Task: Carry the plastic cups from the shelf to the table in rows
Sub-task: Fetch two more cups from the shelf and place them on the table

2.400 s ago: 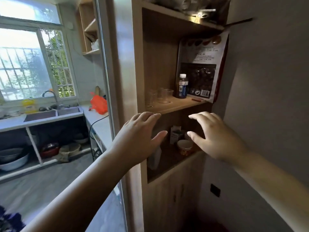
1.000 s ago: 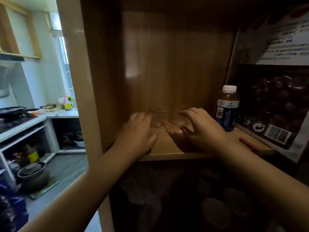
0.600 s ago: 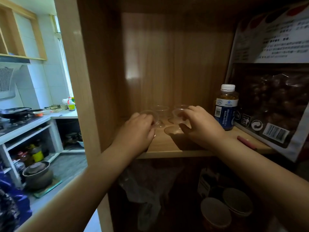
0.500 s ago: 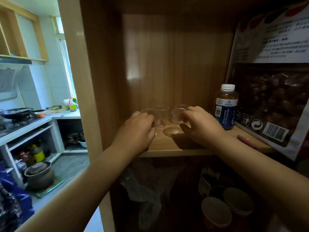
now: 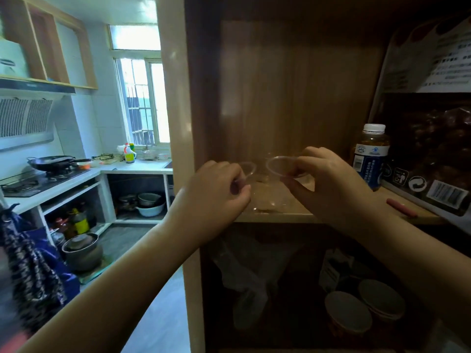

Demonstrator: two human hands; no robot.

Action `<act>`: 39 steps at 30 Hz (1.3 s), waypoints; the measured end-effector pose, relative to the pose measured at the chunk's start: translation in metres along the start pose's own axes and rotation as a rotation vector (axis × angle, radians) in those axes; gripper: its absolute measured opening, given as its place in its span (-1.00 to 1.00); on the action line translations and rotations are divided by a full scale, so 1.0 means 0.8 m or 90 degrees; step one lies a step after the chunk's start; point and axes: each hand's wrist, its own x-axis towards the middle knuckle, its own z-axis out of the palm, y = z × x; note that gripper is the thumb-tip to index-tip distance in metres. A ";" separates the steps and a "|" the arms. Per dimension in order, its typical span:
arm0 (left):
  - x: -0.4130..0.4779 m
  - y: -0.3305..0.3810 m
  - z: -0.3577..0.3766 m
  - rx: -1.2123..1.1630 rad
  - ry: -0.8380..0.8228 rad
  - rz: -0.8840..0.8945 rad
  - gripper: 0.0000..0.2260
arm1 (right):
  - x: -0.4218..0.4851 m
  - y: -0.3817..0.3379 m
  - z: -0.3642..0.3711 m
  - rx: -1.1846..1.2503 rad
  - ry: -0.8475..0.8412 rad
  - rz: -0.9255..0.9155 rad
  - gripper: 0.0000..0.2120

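Both my hands are inside a wooden shelf (image 5: 275, 216) at chest height. My left hand (image 5: 216, 189) pinches the rim of a clear plastic cup (image 5: 247, 168) and holds it just above the board. My right hand (image 5: 328, 182) grips a second clear plastic cup (image 5: 280, 166) by its rim, lifted and tilted with its mouth towards me. Another clear cup (image 5: 265, 197) stands on the board between and below the two held ones; it is faint and hard to make out.
A drink bottle (image 5: 370, 155) with a white cap and a big printed bag (image 5: 430, 138) stand to the right on the same board, with a red pen (image 5: 401, 210) in front. Paper tubs (image 5: 348, 315) sit on the lower shelf. A kitchen counter (image 5: 132, 166) lies to the left.
My hands reached into the shelf, closed on two cups and have lifted them off the board. The view has shifted right and closer to the shelf.
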 end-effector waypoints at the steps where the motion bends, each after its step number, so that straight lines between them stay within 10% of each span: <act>1: -0.006 -0.001 -0.009 -0.005 0.014 -0.001 -0.89 | 0.000 -0.014 -0.002 0.007 0.008 -0.011 -0.84; 17: -0.190 -0.117 -0.216 0.126 0.036 -0.176 -0.87 | 0.067 -0.282 0.097 0.215 0.006 -0.154 -0.95; 39: -0.637 -0.114 -0.664 0.547 0.126 -0.639 -0.85 | 0.076 -0.927 0.200 0.652 -0.104 -0.592 -0.78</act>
